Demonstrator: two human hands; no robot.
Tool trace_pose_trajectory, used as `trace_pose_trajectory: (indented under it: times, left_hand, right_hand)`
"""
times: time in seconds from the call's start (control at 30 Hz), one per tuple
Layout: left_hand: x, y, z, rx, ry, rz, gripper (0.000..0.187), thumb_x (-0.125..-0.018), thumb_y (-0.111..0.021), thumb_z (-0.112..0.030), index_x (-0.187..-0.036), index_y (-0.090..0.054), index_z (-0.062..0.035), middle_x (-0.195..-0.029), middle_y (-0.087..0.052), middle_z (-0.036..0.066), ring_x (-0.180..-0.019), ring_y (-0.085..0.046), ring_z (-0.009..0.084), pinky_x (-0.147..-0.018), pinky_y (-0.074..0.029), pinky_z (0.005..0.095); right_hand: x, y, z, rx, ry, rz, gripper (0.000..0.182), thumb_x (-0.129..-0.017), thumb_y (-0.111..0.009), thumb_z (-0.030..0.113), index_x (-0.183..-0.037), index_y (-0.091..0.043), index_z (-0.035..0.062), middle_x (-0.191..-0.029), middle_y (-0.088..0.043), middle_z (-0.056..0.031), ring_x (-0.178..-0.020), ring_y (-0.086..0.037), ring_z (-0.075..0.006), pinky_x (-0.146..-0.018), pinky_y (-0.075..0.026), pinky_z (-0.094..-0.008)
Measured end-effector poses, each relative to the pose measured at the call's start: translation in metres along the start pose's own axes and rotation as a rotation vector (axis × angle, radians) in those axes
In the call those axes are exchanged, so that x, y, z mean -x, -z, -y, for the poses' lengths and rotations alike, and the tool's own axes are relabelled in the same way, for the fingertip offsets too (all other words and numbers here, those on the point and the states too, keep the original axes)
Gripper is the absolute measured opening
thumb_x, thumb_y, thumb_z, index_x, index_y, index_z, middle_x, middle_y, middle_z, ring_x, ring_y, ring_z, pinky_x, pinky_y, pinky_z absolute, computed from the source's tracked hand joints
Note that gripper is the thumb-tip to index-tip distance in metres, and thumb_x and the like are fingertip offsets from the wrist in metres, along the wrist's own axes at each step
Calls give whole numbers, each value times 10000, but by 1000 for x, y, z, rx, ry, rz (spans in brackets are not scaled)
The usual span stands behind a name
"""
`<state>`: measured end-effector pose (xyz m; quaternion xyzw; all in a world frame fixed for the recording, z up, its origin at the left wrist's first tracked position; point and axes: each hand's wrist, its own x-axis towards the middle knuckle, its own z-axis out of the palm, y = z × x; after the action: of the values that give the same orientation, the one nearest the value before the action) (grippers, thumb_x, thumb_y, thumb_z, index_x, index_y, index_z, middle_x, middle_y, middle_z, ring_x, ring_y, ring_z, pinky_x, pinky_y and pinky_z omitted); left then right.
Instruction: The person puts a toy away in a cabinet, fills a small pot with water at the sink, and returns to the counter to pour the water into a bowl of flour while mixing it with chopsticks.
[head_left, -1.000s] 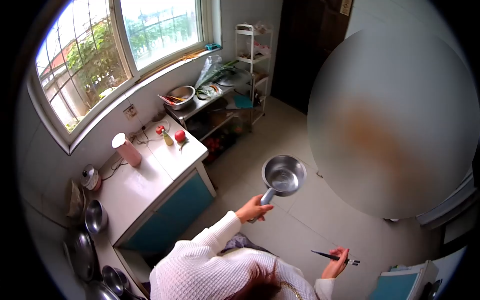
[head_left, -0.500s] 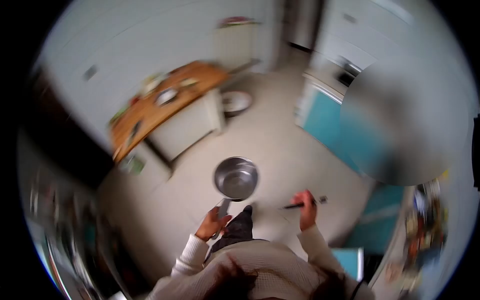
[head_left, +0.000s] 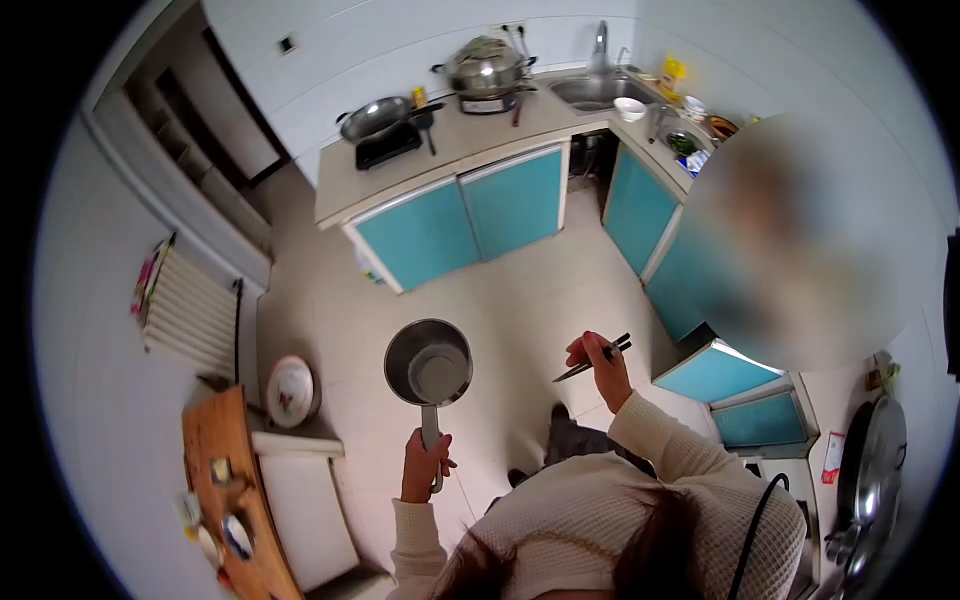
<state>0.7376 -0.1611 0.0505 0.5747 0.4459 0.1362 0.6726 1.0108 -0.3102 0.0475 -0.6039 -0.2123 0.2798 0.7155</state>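
My left hand (head_left: 424,467) is wrapped round the grey handle of a metal saucepan (head_left: 428,365), held out over the floor. The saucepan's inside faces me and no food shows in it. In my right hand (head_left: 597,365) is a pair of dark chopsticks (head_left: 573,373), gripped between the fingers, their thin ends pointing left and down. The chopsticks are apart from the saucepan.
A counter (head_left: 440,160) ahead carries a wok (head_left: 376,120), a large steamer pot (head_left: 487,75) and a sink (head_left: 600,93). A cabinet door (head_left: 715,372) stands open at right. At lower left are a wooden table (head_left: 215,425) and a basin (head_left: 290,392). A blurred disc hides part of the right.
My view has swung right, from the wooden table toward the counter and sink. My hands still hold the saucepan and the chopsticks; the saucepan sits a little further left in view.
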Motion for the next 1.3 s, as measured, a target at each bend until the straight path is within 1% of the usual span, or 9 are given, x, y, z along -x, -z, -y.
trace_pose_trajectory:
  times: [0.27, 0.43, 0.6, 0.67, 0.73, 0.8, 0.9, 1.03, 1.3]
  left_hand:
    - [-157, -56, -70, -13, -32, 133, 165, -802, -563, -140, -828, -445, -28, -534, -433, 12, -350, -392, 96, -458, -464, 276]
    - [-247, -95, -126, -72, -16, 239, 174, -794, -574, -131, -837, -448, -17, -539, -439, 16, -351, -391, 98, -457, -463, 279]
    - [-326, -126, -175, -190, -33, 260, 197, -780, -586, -118, -854, -447, 1, -560, -452, 32, -348, -412, 107, -446, -466, 273]
    - [-361, -136, -194, -197, -27, 280, 214, -773, -592, -120, -861, -444, 7, -560, -454, 35, -351, -428, 113, -437, -465, 270]
    - [-398, -143, -208, -209, -12, 355, 233, -765, -601, -126, -869, -443, 9, -562, -458, 39, -356, -438, 116, -432, -464, 267]
    - [-442, -151, -224, -242, -23, 395, 252, -761, -610, -139, -874, -444, 13, -572, -468, 44, -368, -454, 119, -420, -456, 256]
    - [-510, -165, -259, -295, -63, 528, 309, -745, -640, -191, -855, -443, 19, -599, -513, 69, -388, -488, 124, -363, -399, 243]
    - [-590, -188, -320, -353, -73, 615, 317, -758, -634, -191, -874, -439, 31, -601, -514, 67, -386, -481, 124, -360, -388, 244]
    - [-722, -279, -400, -355, -91, 764, 344, -771, -621, -182, -942, -435, 50, -594, -499, 65, -380, -460, 118, -363, -388, 246]
  right_hand:
    - [-138, 22, -13, -96, 42, -226, 373, -901, -432, 330, -758, -579, 19, -677, -570, -29, -648, -545, -108, -633, -427, -249]
    - [-236, 28, -9, -153, 61, -242, 370, -906, -426, 327, -765, -576, 19, -713, -567, -27, -701, -526, -113, -690, -417, -260]
    - [-322, 43, 11, 100, 214, -283, 349, -915, -412, 299, -778, -571, 21, -801, -568, -26, -758, -476, -123, -742, -379, -275]
    - [-354, 55, 16, 299, 224, -304, 339, -920, -397, 290, -797, -570, 26, -778, -535, -8, -748, -445, -113, -699, -374, -273]
    - [-386, 60, 15, 147, 206, -377, 342, -921, -392, 294, -808, -572, 26, -699, -483, 2, -709, -434, -97, -644, -365, -253]
    - [-416, 69, 21, 34, 69, -410, 375, -906, -416, 351, -797, -577, 31, -631, -447, 3, -514, -397, -57, -465, -336, -191]
    - [-472, 72, 27, 53, 183, -538, 427, -900, -413, 389, -769, -580, 19, -640, -458, -9, -476, -402, -55, -400, -338, -193]
    - [-543, 80, 56, 91, 271, -629, 397, -912, -403, 354, -825, -555, -2, -760, -530, -62, -574, -479, -107, -535, -438, -241]
    - [-685, 149, 113, 453, 523, -749, 312, -911, -429, 258, -846, -567, -14, -777, -539, -71, -664, -526, -124, -629, -435, -248]
